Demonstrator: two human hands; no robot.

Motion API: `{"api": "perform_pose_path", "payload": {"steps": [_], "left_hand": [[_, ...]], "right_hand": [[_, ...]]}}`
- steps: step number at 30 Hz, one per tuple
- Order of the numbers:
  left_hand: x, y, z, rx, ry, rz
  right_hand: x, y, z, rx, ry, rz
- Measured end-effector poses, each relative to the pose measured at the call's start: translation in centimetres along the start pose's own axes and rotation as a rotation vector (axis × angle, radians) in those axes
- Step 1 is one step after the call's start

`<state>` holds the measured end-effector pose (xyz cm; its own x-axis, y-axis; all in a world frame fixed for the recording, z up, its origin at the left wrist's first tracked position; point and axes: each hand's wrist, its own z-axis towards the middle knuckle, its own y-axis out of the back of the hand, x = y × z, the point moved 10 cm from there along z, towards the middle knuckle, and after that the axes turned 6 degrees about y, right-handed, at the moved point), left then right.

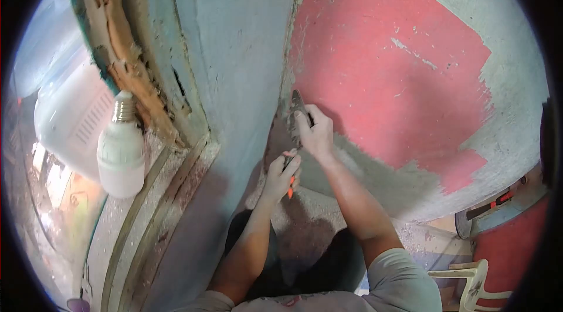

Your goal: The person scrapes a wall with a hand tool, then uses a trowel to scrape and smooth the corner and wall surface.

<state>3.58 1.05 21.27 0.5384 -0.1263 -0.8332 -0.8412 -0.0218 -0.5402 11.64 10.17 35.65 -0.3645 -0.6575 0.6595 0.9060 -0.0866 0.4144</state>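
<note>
The knees (331,262) leave a gap below the left hand (281,178), which is closed around a small tool (291,187) with an orange end. Just beyond, the right hand (317,133) is clamped on a scraper (298,101) at the wall corner; the blue wall (240,30) hems it leftward, while open surface spreads right. The scraper looks dark, flat and narrow-tipped. Chipped pink paint (381,71) ends raggedly against rough grey plaster (372,162).

We cannot identify the orange-ended item (291,190); the left hand (279,177) covers most of it. The right hand (317,134) partly conceals the flat tool (298,101). The lower edge crops the chair (476,281).
</note>
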Motion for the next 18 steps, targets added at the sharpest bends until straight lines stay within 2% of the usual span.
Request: {"api": "perform_pose_path", "payload": {"steps": [2, 6, 7, 8, 9, 10, 12, 13, 15, 17, 18], "left_hand": [[-0.8, 1.1, -0.5, -0.008, -0.008, 0.05], [-1.9, 2.6, -0.6, -0.181, -0.085, 0.378], [-1.5, 3.3, -0.9, -0.244, -0.08, 0.492], [-1.5, 4.1, -0.7, -0.25, -0.302, 0.684], [-0.9, 4.8, -0.6, -0.281, -0.233, 0.614], [-0.6, 5.2, -0.8, -0.314, -0.165, 0.544], [-1.8, 4.8, -1.5, -0.382, -0.085, 0.473], [-3.4, 4.0, -1.5, -0.394, -0.124, 0.523], [-5.9, 2.5, -1.1, -0.38, -0.186, 0.555], [-7.5, 0.9, -0.9, -0.318, -0.224, 0.54], [-7.6, 0.9, -0.9, -0.349, -0.195, 0.559]], "right_hand": [[-0.4, -1.6, 0.7, 0.046, 0.068, 0.03], [-2.3, -1.1, -1.3, -0.153, 0.059, 0.038], [-3.6, -1.7, -2.2, -0.129, 0.013, 0.092], [-4.5, -1.9, -2.9, -0.104, -0.032, 0.148], [-5.2, -2.2, -3.3, -0.077, -0.074, 0.206], [-4.9, -2.3, -3.4, -0.093, 0.016, 0.287], [-4.6, -3.5, -3.5, -0.003, 0.038, 0.413], [-4.4, -4.2, -3.8, 0.054, 0.051, 0.474], [-2.9, -5.1, -4.1, -0.002, 0.12, 0.814], [-1.9, -5.5, -3.7, -0.056, 0.121, 1.004], [-1.4, -5.4, -2.7, -0.068, 0.098, 1.016]]}}
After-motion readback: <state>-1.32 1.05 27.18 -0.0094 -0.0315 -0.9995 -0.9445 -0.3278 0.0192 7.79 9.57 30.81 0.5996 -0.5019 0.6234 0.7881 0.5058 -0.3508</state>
